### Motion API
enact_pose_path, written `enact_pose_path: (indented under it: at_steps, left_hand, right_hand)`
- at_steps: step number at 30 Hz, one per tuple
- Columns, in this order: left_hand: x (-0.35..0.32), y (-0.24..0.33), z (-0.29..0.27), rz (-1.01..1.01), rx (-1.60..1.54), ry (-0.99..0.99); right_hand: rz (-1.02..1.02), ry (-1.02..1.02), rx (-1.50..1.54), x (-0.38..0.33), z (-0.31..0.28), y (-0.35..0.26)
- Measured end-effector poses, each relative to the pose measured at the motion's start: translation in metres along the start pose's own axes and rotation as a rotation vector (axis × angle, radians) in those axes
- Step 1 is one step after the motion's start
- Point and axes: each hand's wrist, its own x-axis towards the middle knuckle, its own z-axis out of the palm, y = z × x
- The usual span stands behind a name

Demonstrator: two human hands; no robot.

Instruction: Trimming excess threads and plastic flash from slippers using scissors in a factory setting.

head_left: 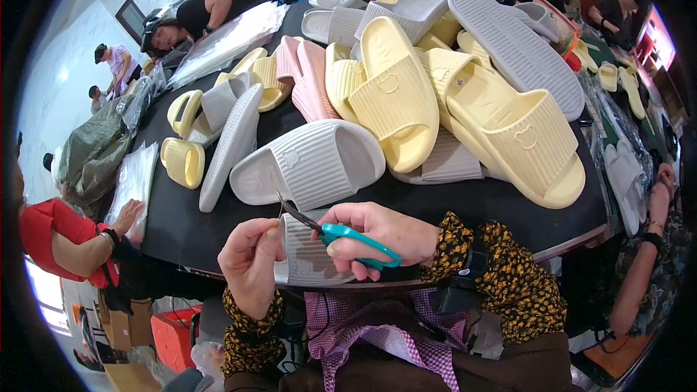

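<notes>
My right hand (pixel 385 234) is closed around scissors (pixel 350 231) with teal handles and dark blades. The blades point up and left, their tips close to my left fingertips. My left hand (pixel 250 258) is pinched at thumb and forefinger, and whatever lies between them is too small to make out. Beneath both hands a grey ribbed slipper (pixel 301 250) lies at the table's front edge, partly covered by my right hand. Just beyond it rests another grey slipper (pixel 319 163) with a bear-shaped outline on its strap.
Yellow slippers (pixel 396 87), pink slippers (pixel 308 80) and grey slippers are heaped over the black table (pixel 181 225). Clear plastic bags (pixel 225 43) lie along its left side. People are around the table, one red-sleeved arm (pixel 62 239) at left, another bare forearm (pixel 639 276) at right.
</notes>
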Motion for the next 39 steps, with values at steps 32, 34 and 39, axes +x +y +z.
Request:
enact_pose_path:
  at_steps: [32, 34, 39]
  left_hand:
    - [-0.076, -0.047, -0.235, -0.195, 0.789, 0.457]
    - [-0.091, -0.059, -0.254, -0.239, 0.854, 0.436]
    - [-0.106, -0.074, -0.263, -0.363, 1.013, 0.325]
  right_hand:
    - [-0.157, 0.301, 0.018, 0.000, 0.005, -0.002]
    - [-0.170, 0.323, 0.006, 0.003, 0.003, 0.001]
    - [-0.199, 0.321, 0.015, 0.001, 0.005, 0.000]
